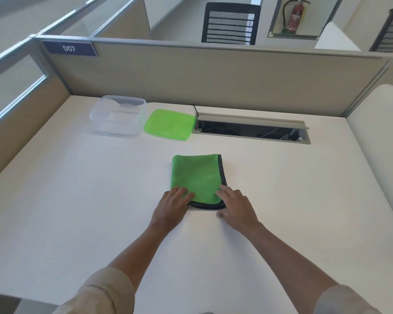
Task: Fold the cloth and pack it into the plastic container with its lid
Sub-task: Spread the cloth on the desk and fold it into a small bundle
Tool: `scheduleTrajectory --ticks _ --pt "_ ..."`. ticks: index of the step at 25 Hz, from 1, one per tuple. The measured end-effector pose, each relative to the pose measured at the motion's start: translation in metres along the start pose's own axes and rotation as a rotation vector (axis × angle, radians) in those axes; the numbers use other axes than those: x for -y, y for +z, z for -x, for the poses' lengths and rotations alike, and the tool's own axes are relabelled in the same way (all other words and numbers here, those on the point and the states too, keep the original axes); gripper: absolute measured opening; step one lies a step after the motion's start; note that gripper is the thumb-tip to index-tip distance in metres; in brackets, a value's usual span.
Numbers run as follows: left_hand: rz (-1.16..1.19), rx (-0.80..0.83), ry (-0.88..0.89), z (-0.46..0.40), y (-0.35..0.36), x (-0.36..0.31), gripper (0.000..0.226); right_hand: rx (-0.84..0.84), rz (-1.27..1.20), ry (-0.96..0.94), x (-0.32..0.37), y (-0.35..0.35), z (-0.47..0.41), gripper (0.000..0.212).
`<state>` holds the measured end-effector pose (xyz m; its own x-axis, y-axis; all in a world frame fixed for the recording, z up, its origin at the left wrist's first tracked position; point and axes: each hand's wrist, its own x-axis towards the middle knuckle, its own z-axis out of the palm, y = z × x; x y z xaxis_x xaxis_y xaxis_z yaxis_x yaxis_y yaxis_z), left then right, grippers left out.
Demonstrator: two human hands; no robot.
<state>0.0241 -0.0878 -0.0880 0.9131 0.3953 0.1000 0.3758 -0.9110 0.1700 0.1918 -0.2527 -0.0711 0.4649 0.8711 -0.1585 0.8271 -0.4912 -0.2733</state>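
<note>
Head view looks down on a pale, off-white desk (77, 200) boxed in by beige partition panels (202, 75); the cloth serves as the landmark. Far up and left of the cloth, a dark label reading 007 (69, 48) sits on the partition's top corner. Up and left of the cloth, near the back of the desk, stands the clear plastic container (118, 115), open and with nothing in it. Just right of that, touching or nearly touching its side, the green lid (170, 124) lies flat on the desk. Beyond the cloth and to its right, an open cable tray (252, 130) is sunk into the desk. Behind the partition a black mesh chair (230, 23) and a red fire extinguisher (295, 18) show.

The green cloth (196, 179), edged in dark trim, lies folded into a rectangle mid-desk. At its near left corner the left hand (171, 208) rests palm down, fingers loosely spread, their tips on the fabric, gripping nothing. At its near right corner the right hand (235, 208) lies flat likewise, fingers extended over the trim, thumb on the desk beside the cloth.
</note>
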Motion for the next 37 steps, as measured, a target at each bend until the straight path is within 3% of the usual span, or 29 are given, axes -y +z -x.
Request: scheduleTrajectory --ticks 6,16,18,22,26,31,37 --pt "-0.083 -0.050 0.014 -0.005 -0.003 -0.009 0.028 -0.004 0.024 0.002 0.004 -0.002 -0.005 0.057" --pt "-0.073 -0.055 0.026 -0.010 -0.019 -0.006 0.014 -0.305 0.209 -0.142 0.007 0.001 -0.004 0.035" --pt "-0.031 -0.050 0.070 -0.002 -0.018 0.000 0.023 -0.324 0.141 -0.124 0.008 0.000 -0.005 0.034" --pt "-0.011 0.030 0.096 0.018 -0.012 0.022 0.065 -0.381 0.008 -0.091 0.006 -0.006 -0.009 0.029" --pt "0.019 -0.033 0.060 0.016 -0.010 0.030 0.044 -0.386 -0.081 -0.107 0.001 -0.003 -0.008 0.028" --pt "0.239 -0.215 -0.084 0.009 -0.016 0.036 0.022 -0.264 -0.482 0.020 -0.005 -0.007 -0.011 0.030" --pt "0.550 -0.331 -0.287 -0.011 -0.023 0.036 0.022 -0.317 -0.952 0.233 -0.004 -0.020 -0.029 0.034"
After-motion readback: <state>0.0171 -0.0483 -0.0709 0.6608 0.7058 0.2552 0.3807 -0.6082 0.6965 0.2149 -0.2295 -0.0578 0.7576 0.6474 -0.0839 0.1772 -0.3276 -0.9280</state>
